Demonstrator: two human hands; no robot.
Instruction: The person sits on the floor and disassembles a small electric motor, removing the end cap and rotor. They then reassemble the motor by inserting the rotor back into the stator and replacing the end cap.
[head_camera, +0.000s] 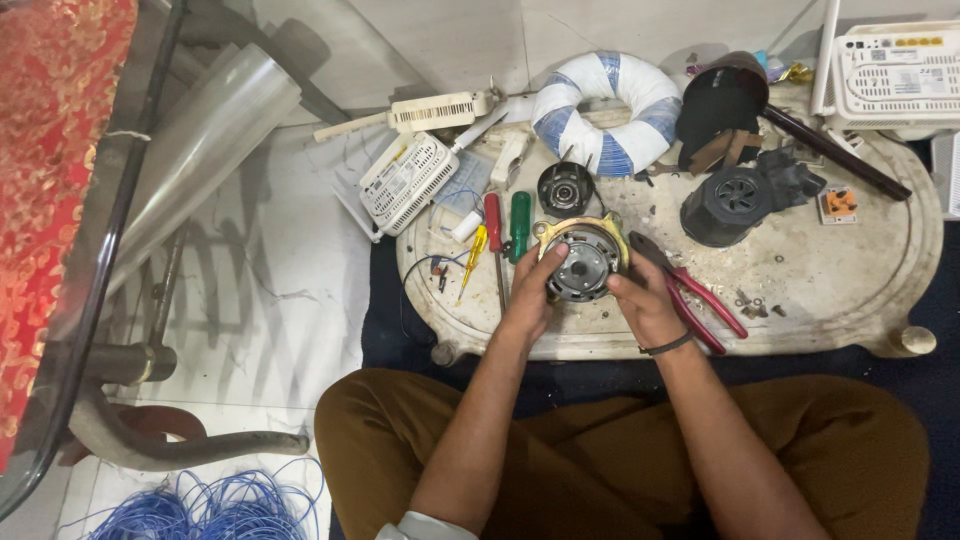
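A round metal motor part (583, 260) with a brass-coloured flange sits on a worn white oval board (840, 270). My left hand (532, 290) grips its left side, thumb on the face. Holding its right side is my right hand (645, 300), a dark band on the wrist. Red-handled pliers (700, 298) lie just right of that hand. Left of the part lie a green-handled screwdriver (520, 222), a red-handled screwdriver (493, 225) and a small yellow tester (473, 250).
On the board stand a black round cap (565, 188), a blue-white wrapped ring (605, 112), black motor housings (735, 200) and an orange-white block (838, 204). White vented boxes (405, 180) lie left. Blue wire coil (200, 505) and a glass table edge (100, 250) sit far left.
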